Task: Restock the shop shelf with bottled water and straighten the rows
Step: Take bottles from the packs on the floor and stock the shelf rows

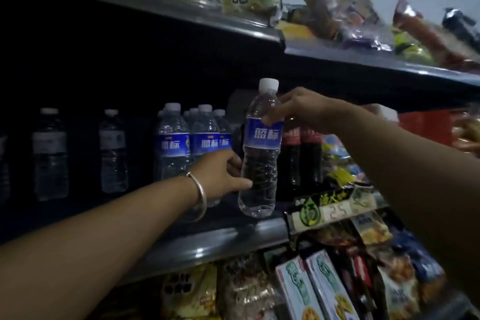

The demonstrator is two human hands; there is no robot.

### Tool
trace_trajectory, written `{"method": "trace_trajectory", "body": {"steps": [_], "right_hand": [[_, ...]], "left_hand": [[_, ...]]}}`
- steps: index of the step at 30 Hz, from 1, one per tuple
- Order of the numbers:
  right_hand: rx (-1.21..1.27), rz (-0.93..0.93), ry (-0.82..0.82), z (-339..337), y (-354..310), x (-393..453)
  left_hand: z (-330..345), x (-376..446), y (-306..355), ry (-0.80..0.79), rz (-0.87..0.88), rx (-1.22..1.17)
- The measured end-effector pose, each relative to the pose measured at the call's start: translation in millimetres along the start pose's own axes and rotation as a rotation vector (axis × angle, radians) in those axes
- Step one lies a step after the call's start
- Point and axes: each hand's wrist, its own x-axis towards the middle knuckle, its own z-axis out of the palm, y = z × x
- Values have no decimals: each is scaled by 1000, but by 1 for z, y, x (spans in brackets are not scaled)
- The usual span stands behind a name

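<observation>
Step in hand, as judged: seating one bottle at the front of the blue-label row.

1. Nearest the camera, the shelf edge (207,239) runs below both forearms. The water bottle (259,153) stands upright just behind it, tilted slightly to the left at the base. Whether its base is fully down on the shelf cannot be told.

2. Left hand (220,174), with a bracelet (200,195) at the wrist: thumb and fingers are wrapped round the lower body of the bottle. Use this hand to steer the base. Press lightly; the thin ribbed wall is likely to dent under a hard squeeze.

3. Right hand (298,109): fingers pinch the shoulder of the bottle just above the label. Use it to hold the neck vertical and turn the label to face forward.

4. Behind and to the left stands the row of blue-label bottles (189,143). Slide the held bottle left until it lines up with this row, touching or just beside it.

5. To the right stand dark cola bottles (301,158), close to the held bottle. Avoid knocking them with the right wrist.

6. Farther left, two darker bottles (80,153) stand well apart and may need straightening next.
</observation>
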Motion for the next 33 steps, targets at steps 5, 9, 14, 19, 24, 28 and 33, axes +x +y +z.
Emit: {"method": "trace_trajectory", "body": {"steps": [5,9,14,19,24,28,33], "right_hand": [[-10,-49,-67,18,25,49],[56,-39,-105,35,42,75],[99,-9,-143,48,60,98],[154,33,-175,54,72,108],[149,119,-292,55,69,99],[182,189,-319,61,67,93],[198,186,-220,68,70,96]], "left_hand": [[6,19,-24,25,-122,153],[14,33,-41,49,-192,221],[27,45,-52,17,-202,212],[35,55,-62,-6,-183,192],[35,56,-64,-15,-225,136],[36,57,-65,-32,-245,117],[39,60,-65,-33,-227,127]]}}
